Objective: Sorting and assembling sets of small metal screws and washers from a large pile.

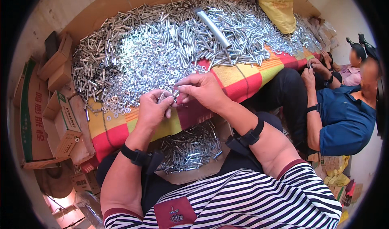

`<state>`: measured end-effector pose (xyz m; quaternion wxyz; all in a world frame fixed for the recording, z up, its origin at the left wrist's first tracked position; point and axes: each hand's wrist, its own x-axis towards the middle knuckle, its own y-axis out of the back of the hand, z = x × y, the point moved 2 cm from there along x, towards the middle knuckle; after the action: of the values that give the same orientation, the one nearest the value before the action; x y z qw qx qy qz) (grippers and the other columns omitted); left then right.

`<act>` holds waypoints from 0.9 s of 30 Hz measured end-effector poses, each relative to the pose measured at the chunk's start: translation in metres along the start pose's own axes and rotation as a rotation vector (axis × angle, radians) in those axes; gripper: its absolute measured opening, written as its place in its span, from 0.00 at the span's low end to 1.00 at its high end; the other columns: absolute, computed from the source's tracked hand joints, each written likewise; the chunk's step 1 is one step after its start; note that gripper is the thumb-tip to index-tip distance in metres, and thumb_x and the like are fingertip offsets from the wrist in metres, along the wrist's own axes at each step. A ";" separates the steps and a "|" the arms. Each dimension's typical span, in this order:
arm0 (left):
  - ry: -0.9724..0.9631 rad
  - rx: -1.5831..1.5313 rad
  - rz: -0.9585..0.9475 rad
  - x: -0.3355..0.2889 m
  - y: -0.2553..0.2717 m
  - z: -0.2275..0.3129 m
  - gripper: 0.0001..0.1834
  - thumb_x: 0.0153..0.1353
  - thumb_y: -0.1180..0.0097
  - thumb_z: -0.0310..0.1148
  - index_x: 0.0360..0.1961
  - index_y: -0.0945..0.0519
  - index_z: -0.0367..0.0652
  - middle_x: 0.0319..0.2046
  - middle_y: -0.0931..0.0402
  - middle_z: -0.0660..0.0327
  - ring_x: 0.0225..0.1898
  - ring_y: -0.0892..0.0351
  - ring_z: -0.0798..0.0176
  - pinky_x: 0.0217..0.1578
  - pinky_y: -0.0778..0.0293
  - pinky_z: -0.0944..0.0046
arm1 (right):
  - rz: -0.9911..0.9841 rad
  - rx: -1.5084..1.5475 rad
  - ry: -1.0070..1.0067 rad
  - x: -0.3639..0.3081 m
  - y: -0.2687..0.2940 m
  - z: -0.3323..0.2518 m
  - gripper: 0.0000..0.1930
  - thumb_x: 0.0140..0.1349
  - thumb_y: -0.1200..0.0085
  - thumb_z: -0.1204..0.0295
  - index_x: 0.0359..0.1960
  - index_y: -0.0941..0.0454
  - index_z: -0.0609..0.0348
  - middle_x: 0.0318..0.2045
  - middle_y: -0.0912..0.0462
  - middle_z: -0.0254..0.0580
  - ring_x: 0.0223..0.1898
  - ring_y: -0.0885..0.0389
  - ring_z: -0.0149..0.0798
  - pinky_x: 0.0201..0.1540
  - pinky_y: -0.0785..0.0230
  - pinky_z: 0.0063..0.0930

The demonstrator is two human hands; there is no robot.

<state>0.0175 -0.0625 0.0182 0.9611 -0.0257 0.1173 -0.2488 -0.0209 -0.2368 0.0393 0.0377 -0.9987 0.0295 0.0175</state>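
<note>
Metal piece, small, shiny and silver (175,93), sits at the fingertips of the right hand (205,91), pinched by thumb and forefinger. Left hand (152,108), just beside it, grasps a slim silver metal cylinder (161,98) between thumb and curled fingers, one end showing at the thumb side. Tips nearly meet; cannot tell whether the two pieces touch or are joined, as fingers cover part of both.

Both grips lie above the near edge of a red-and-yellow checked cloth (243,84). Just beyond them, to the left, loose silver ring-shaped washers (148,73); farther off, a wide heap of silver metal rods (178,38), with a thick grey tube (214,28) lying across it. Near side, below the hands: silver bolts (190,148) piled in brown cardboard (178,178). Right: seated co-worker in a blue shirt (344,121), hands raised together.
</note>
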 end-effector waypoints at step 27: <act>-0.081 -0.075 0.063 -0.008 0.003 -0.002 0.03 0.57 0.45 0.24 0.33 0.21 0.37 0.21 0.23 0.62 0.13 0.34 0.76 0.14 0.40 0.77 | 0.074 0.464 0.149 -0.007 -0.050 -0.008 0.28 0.71 0.64 0.55 0.52 0.34 0.77 0.49 0.26 0.58 0.57 0.30 0.47 0.65 0.44 0.39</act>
<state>0.0117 -0.0557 0.0179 0.9708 -0.0679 0.0882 -0.2125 -0.0246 -0.1874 0.0515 0.2632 -0.9600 0.0722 -0.0622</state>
